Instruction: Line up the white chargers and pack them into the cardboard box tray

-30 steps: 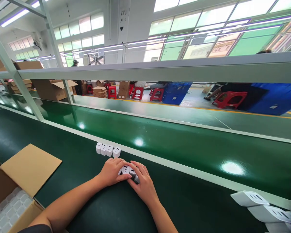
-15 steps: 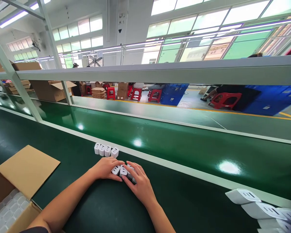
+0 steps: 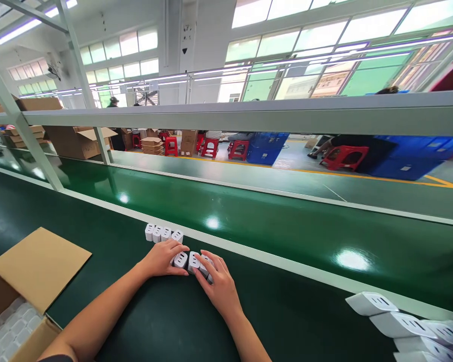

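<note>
On the bench [image 3: 154, 317], left hand [image 3: 161, 259] and right hand [image 3: 219, 285] each curl round white adapters [image 3: 193, 262]. Uneven squeezing might topple them!

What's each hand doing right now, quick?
Left hand: curled around at least one white block.
Right hand: curled around a few white blocks.

Blocks [image 3: 180, 260] on worktop [image 3: 287, 311] between left hand [image 3: 165, 259] and right hand [image 3: 216, 279]; row of four [image 3: 157, 234] behind; box [image 3: 41, 269] left; more blocks [image 3: 400, 325] right.
</note>
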Demonstrator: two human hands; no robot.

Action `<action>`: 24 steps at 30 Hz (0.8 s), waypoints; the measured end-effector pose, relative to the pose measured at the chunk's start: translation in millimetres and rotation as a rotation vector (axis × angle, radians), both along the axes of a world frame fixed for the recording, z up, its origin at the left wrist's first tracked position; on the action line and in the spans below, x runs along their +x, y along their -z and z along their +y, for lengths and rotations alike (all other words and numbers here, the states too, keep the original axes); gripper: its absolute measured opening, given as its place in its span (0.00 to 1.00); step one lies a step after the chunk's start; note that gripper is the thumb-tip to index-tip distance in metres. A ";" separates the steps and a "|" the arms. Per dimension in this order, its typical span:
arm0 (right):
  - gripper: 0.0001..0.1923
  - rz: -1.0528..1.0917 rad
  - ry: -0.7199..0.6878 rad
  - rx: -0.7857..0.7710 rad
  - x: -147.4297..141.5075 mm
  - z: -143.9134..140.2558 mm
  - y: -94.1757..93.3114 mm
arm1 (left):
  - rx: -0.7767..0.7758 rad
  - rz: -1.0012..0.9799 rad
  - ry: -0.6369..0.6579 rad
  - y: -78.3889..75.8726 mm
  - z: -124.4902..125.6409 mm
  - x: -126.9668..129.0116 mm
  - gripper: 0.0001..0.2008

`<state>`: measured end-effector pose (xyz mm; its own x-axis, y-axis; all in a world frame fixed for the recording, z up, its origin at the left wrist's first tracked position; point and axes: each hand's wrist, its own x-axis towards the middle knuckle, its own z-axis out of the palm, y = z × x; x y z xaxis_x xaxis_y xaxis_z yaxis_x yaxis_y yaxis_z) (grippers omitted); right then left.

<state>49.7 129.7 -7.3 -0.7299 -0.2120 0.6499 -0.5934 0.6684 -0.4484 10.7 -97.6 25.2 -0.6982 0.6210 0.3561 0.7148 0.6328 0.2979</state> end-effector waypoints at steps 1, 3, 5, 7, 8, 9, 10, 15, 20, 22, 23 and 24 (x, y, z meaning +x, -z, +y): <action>0.15 0.002 -0.005 -0.001 -0.1 0.1 0.1 | -0.002 -0.004 0.007 1.2 0.3 -0.8 0.30; 0.15 0.004 -0.025 0.000 -0.2 -0.4 -0.1 | 0.001 -0.006 0.008 4.3 2.0 -2.1 0.28; 0.15 0.007 -0.042 0.000 -0.1 -1.3 -0.7 | 0.012 -0.002 -0.001 7.2 4.0 -3.0 0.27; 0.15 0.009 -0.050 -0.001 -0.1 -1.9 -1.4 | 0.024 0.002 -0.006 8.8 5.2 -3.3 0.28; 0.15 0.010 -0.050 -0.003 0.0 -2.0 -1.7 | 0.029 0.003 -0.006 9.2 5.4 -3.4 0.28; 0.15 0.008 -0.050 -0.004 0.0 -2.0 -2.0 | 0.033 0.002 -0.004 9.3 5.4 -3.4 0.29; 0.15 0.004 -0.051 -0.005 0.1 -1.8 -2.2 | 0.037 -0.001 -0.003 9.3 5.3 -3.3 0.30; 0.15 -0.006 -0.054 0.002 0.3 -0.8 -2.5 | 0.056 -0.024 -0.011 9.7 5.9 -2.5 0.29; 0.15 0.014 -0.048 0.000 0.0 -1.4 -3.1 | 0.059 -0.051 -0.026 10.4 7.6 -2.5 0.31; 0.14 0.024 -0.043 -0.001 0.0 -1.8 -3.2 | 0.058 -0.062 -0.027 10.1 7.9 -2.5 0.30; 0.14 0.029 -0.041 0.000 0.0 -2.1 -3.1 | 0.058 -0.068 -0.028 9.8 8.0 -2.5 0.29; 0.15 0.034 -0.039 0.000 -0.1 -2.3 -3.0 | 0.058 -0.074 -0.029 9.6 8.0 -2.4 0.29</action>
